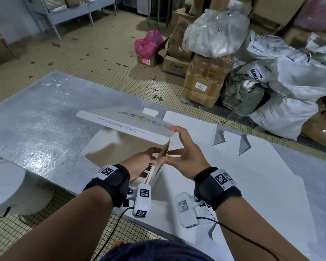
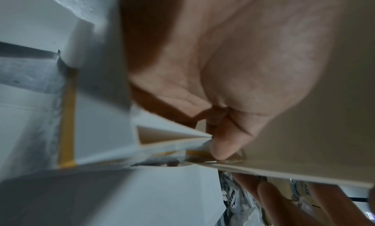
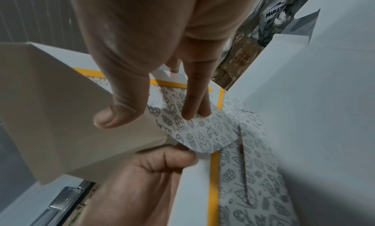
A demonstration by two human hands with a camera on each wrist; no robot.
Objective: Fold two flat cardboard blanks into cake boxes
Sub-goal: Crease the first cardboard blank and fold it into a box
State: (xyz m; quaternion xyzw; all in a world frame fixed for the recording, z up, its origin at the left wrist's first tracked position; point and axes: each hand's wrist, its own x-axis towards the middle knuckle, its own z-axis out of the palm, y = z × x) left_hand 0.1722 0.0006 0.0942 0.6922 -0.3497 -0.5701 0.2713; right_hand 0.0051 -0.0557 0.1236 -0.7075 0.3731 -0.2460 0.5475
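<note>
We see the metal table (image 1: pixel 36 117) filling the frame's left and middle, its left half bare. On its right half lies a flat blank (image 1: pixel 252 176). At center stands the half-folded box (image 1: pixel 124 121); our left hand (image 1: pixel 141 162) pinches its side wall, our right hand (image 1: pixel 184 155) presses the patterned flap (image 3: pixel 202 133).

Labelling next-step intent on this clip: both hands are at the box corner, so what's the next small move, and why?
Probably push the patterned rounded tab further in between the raised wall panels. The right hand has fingertips on the tab; the left hand pinches the wall edge beside it. The tab is not yet seated, and the second flat blank lies untouched on the metal table.
</note>
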